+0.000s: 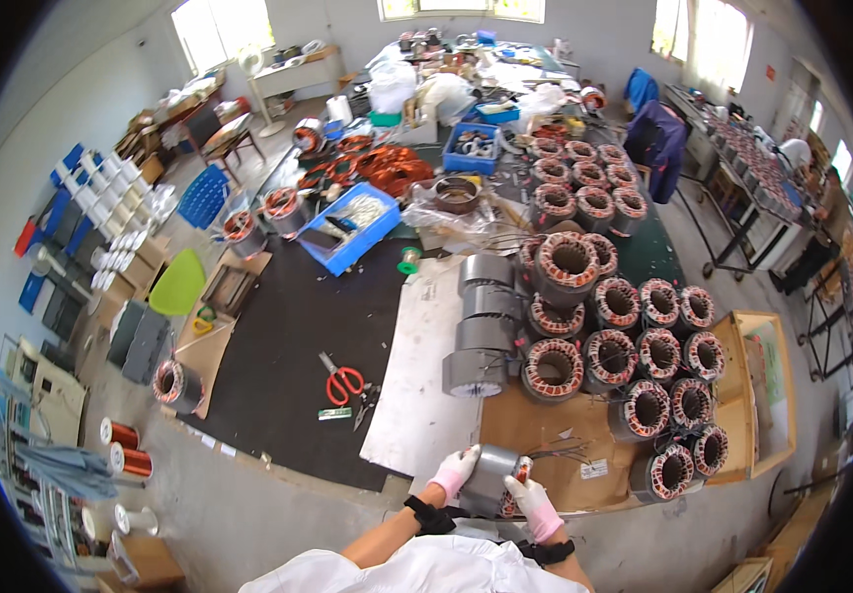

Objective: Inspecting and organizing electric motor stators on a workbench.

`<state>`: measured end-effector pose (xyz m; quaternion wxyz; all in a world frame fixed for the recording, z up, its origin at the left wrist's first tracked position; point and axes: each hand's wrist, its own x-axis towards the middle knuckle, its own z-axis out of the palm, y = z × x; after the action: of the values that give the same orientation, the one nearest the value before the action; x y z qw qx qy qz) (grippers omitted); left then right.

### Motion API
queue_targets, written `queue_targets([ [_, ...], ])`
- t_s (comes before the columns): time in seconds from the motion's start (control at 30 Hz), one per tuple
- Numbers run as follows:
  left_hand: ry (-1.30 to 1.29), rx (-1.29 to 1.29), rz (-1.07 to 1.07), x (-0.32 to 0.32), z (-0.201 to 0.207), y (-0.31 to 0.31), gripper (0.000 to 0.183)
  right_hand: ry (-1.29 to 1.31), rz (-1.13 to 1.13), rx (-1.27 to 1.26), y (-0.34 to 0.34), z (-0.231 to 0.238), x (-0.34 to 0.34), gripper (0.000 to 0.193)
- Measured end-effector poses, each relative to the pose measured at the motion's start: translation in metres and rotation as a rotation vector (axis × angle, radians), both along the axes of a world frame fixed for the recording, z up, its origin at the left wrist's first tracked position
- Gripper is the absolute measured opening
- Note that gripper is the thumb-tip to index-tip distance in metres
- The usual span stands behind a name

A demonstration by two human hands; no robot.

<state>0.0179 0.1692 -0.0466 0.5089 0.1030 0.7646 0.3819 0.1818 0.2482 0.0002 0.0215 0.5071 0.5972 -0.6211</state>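
At the table's near edge I hold a grey motor stator [488, 476] lying on its side, its wound end with orange-and-white lacing facing right. My left hand [457, 470], in a white-and-pink glove, grips the grey shell at its left side. My right hand [535, 506], gloved alike, is closed at the laced end, with the thumb side against the windings. Dark lead wires [560, 453] stretch right from that end over brown cardboard [525, 425]. Just beyond, several grey stators [476, 373] lie on their sides in a row on a white sheet [408, 395].
Many upright stators [646, 407] crowd the table's right side, some stacked. Red-handled scissors [344, 381] and small cutters [365, 405] lie on the black mat [298, 341]. Farther off are a blue tray [352, 229] and orange copper coils [392, 170]. A wooden box [757, 395] stands at right.
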Motion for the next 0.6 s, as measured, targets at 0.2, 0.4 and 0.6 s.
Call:
queue_targets([
  [0.2,-0.199,0.028,-0.149,0.026,-0.009,0.04,0.07,-0.217,-0.021,0.296,-0.003,0.036,0.019,0.054],
  [0.4,0.362,0.107,-0.326,0.031,-0.031,0.061,0.055,-0.214,0.116,0.315,0.007,0.041,0.007,0.055],
  [0.6,0.43,0.372,-0.127,0.012,-0.011,0.033,0.059,0.223,0.484,0.8,-0.006,0.017,-0.014,0.042],
])
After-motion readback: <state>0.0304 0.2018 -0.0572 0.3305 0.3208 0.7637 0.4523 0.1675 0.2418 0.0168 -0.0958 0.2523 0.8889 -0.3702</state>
